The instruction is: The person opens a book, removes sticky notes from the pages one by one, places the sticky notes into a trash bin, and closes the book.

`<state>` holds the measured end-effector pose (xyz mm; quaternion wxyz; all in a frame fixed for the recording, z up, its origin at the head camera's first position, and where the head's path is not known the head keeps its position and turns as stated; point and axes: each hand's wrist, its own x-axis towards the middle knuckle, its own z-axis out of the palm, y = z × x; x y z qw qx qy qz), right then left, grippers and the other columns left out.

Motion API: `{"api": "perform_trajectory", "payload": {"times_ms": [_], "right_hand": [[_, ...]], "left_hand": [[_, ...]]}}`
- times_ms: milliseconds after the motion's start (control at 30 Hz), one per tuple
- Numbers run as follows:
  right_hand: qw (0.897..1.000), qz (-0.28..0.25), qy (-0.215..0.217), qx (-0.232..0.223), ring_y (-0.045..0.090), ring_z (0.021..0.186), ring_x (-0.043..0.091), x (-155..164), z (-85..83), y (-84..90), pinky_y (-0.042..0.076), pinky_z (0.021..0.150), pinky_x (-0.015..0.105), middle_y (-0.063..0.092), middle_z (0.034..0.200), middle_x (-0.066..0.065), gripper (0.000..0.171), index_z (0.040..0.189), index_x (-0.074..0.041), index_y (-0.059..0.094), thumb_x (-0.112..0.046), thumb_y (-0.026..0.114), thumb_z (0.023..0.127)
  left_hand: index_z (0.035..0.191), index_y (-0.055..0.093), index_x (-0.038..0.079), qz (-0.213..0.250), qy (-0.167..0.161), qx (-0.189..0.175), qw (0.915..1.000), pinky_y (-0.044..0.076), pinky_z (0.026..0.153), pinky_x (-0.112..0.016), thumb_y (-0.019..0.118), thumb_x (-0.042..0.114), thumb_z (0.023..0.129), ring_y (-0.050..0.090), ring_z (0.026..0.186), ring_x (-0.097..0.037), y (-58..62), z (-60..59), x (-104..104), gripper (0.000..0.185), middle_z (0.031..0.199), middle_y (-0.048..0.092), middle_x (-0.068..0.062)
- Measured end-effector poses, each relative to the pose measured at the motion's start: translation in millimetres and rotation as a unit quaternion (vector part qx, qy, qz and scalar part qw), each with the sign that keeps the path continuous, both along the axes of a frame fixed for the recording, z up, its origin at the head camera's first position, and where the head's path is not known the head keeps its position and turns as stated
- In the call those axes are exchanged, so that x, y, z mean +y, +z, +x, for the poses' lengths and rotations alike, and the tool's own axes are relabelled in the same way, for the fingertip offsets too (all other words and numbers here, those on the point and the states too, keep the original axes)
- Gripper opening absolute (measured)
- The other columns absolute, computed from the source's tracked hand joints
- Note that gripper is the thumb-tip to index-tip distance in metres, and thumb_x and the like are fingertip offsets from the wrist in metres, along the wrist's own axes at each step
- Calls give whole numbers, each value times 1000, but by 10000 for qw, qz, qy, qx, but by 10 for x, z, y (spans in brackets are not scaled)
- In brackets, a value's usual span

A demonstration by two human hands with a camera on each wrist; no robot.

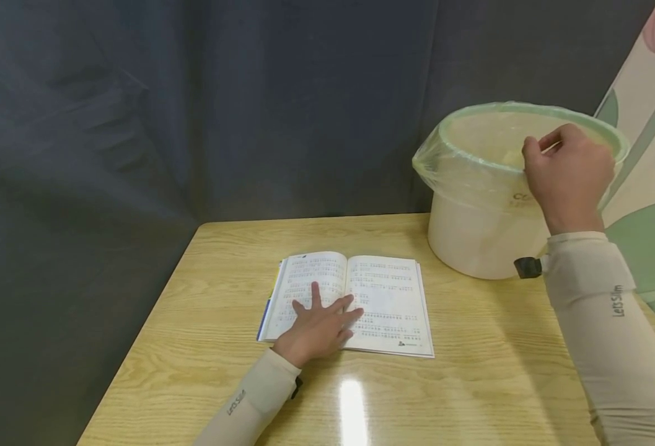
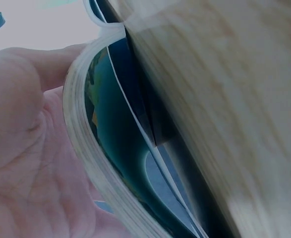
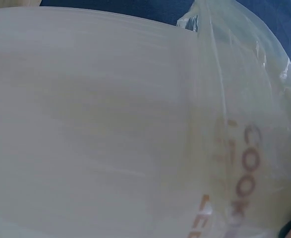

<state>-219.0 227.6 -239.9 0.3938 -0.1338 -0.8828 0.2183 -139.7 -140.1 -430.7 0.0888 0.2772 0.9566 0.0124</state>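
While my left hand [image 1: 318, 328] lies flat with fingers spread on the open book [image 1: 383, 303], pressing its pages near the spine, my right hand [image 1: 569, 176] hangs over the near rim of the white bucket [image 1: 472, 229], fingers curled; whether they pinch the green plastic liner [image 1: 433, 155] I cannot tell. From the bucket, the book lies nearer me and to the left, apart from it. Bare table [image 1: 204, 347] runs from the book to the left and near edges.
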Motion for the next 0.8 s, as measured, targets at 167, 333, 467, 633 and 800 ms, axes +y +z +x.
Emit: {"api": "perform_trajectory", "payload": {"times_ms": [167,333,467,633,800], "right_hand": [[9987,-277,128,417,39,63,6,-22,-11,-27,29,63,27,34,59,-22,28,76,-16,59,-37,52,94],[9780,-556,643,1906,41,74,-10,-160,114,-162,35,80,19,39,75,-35,23,79,-19,61,-36,58,93],[9380,-401,1278,3196,56,81,18,-522,368,-374,36,86,21,60,74,-12,33,82,9,64,-23,65,88],[9278,323,2873,2359,56,76,29,-896,601,-791,39,78,20,64,78,20,19,83,7,63,-10,70,85],[9104,938,3958,-751,62,104,27,-1099,628,-1251,50,90,43,68,111,10,32,112,-6,64,-24,75,88]], "left_hand": [[150,39,43,-75,66,-41,9999,32,91,-85,49,41,103,13,143,-64,-6,-10,-15,49,164,28,10],[150,40,43,-87,83,-32,9999,32,92,-85,49,40,103,13,143,-64,-19,-9,-23,48,164,29,10],[150,40,43,-125,113,-16,9999,33,91,-85,50,40,102,14,143,-64,-22,6,-38,49,164,29,10],[150,41,43,-133,82,101,9998,35,90,-84,51,41,102,16,142,-65,-7,-4,-28,48,163,31,10],[150,40,44,-136,60,58,9999,34,92,-84,48,41,103,14,143,-64,-6,-49,-5,48,164,29,10]]}}
